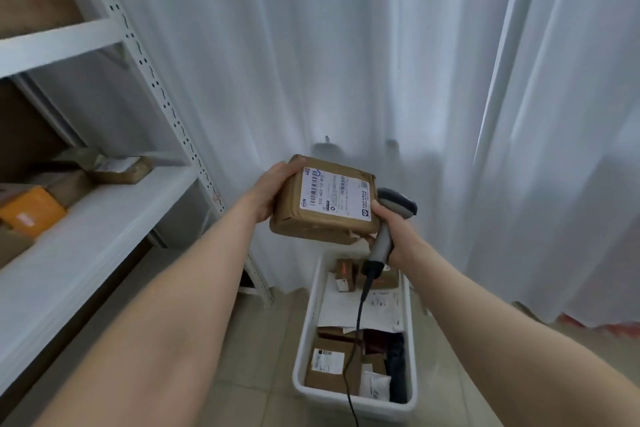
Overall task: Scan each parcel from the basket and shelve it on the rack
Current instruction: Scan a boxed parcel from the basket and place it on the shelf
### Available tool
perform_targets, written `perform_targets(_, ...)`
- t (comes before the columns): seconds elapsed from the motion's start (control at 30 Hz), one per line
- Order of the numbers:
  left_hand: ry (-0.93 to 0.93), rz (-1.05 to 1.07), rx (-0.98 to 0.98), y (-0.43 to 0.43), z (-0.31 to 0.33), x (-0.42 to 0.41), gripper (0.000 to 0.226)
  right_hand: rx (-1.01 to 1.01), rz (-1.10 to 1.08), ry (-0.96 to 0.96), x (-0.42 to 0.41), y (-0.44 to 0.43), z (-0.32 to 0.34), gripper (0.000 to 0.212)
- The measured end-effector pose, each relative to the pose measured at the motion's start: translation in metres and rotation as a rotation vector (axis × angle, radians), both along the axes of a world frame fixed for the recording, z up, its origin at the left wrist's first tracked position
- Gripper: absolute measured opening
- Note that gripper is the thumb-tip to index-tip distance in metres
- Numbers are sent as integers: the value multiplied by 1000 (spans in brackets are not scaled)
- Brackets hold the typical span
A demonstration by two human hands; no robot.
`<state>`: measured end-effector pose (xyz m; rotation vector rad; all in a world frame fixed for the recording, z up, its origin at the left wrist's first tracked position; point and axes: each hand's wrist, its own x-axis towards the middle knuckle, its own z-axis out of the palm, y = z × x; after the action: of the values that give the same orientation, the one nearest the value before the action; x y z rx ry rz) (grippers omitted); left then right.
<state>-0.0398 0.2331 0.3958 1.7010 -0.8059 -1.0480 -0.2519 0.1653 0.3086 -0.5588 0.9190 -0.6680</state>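
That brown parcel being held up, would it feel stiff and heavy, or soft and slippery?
Probably fairly stiff: the parcel keeps its boxy shape though the left hand holds only one end. Likely light for its size, since that grip and a touch from the right hand, which also holds the scanner, keep it up. Its paper wrap looks matte, so hardly slippery.

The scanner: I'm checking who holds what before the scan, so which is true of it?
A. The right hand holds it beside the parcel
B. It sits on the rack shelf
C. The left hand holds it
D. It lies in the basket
A: the right hand is wrapped round the scanner, close by the right edge of the brown parcel, while the left hand supports the parcel's other side.
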Motion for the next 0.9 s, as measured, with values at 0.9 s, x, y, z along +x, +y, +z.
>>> perform_targets(0.9,107,794,-261,-15,44,25,50,106,321,-251,16,7,30,71)
